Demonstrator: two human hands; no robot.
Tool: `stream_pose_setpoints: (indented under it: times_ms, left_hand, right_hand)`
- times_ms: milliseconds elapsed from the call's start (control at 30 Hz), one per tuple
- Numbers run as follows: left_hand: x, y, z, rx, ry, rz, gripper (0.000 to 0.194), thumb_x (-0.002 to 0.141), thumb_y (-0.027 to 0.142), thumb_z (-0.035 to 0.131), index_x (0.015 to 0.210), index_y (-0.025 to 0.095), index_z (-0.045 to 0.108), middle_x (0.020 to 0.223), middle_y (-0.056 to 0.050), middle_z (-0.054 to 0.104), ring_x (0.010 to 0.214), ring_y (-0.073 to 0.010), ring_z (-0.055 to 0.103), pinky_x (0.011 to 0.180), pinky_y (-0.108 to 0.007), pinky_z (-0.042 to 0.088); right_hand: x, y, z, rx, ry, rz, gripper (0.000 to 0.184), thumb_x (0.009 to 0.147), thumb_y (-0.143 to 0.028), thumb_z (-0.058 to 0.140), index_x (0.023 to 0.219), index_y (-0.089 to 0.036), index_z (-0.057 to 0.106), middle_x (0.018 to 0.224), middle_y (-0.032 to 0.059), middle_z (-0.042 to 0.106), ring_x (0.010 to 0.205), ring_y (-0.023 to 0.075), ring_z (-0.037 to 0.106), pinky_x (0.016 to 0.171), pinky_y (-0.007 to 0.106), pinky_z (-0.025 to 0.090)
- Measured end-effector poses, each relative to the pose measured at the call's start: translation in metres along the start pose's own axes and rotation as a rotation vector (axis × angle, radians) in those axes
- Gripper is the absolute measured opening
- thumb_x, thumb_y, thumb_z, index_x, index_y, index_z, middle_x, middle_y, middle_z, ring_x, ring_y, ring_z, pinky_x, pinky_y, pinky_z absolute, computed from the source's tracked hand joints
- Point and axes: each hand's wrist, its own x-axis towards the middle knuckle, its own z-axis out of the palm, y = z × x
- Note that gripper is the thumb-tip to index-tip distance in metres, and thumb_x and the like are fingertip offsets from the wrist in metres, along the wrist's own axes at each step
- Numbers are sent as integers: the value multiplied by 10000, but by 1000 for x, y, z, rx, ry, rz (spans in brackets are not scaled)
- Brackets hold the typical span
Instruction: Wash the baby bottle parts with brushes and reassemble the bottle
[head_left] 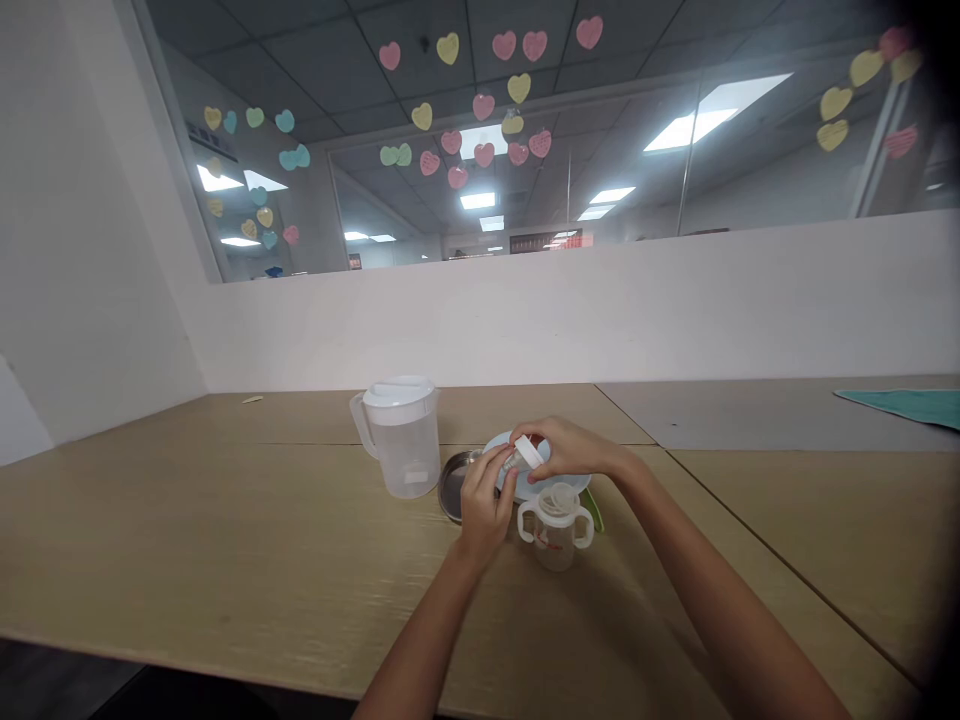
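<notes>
Held between both hands is a small clear bottle (513,461) with a wide white cap (529,452), tilted to the upper right. My left hand (482,503) is closed around its clear body. The fingers of my right hand (568,447) grip the white cap from the right. Just below sits a clear baby cup (555,543) with two white handles and a pale ring-like piece at its top. Behind the hands lies a pale blue plate (577,483), partly covered by them. A round metal dish (452,487) shows beside my left hand.
A translucent lidded pitcher (409,440) stands left of the metal dish, its handle to the left. A green object (595,510) pokes out behind the cup. Teal cloth (907,406) lies at the far right of the wooden table (225,540). A wall (525,320) rises behind.
</notes>
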Motion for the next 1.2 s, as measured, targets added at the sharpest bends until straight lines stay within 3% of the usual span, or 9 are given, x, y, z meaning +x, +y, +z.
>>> stream_pose_setpoints:
  times_ms: [333,567,700,933,1200]
  left_hand:
    - [0,0,3,-57,-42,-103,247,881,257,434,1084,200,563,1048,-69,602,1002,-181,528,888,-339,403]
    - [4,-1,4,-167,69,-183,151,839,292,515,839,184,620,854,-35,629,853,-159,560,790,-296,420]
    - [4,-4,6,-192,81,-258,165,829,313,524,826,172,610,843,-33,620,838,-155,559,770,-280,419]
    - [2,-5,9,-229,-13,-313,237,883,360,400,849,165,530,828,-38,575,795,-147,529,742,-265,405]
    - [1,-9,11,-332,45,-391,304,916,388,274,742,186,419,706,0,464,685,-124,453,657,-231,380]
  right_hand:
    - [1,12,3,-10,4,32,451,592,-192,675,1034,-207,587,939,18,620,836,180,536,731,278,415]
    - [4,2,9,-8,7,-169,494,619,21,396,1005,-205,605,1000,36,626,935,177,540,788,288,403]
    - [7,0,13,-25,34,-198,568,571,55,349,1000,-220,600,980,13,627,950,162,539,805,273,394]
    - [7,1,15,-50,31,-152,518,623,33,393,1033,-224,579,1003,16,619,930,164,541,769,258,392]
    - [1,8,7,-136,86,11,382,627,-131,624,998,-186,555,974,42,574,856,179,515,737,274,389]
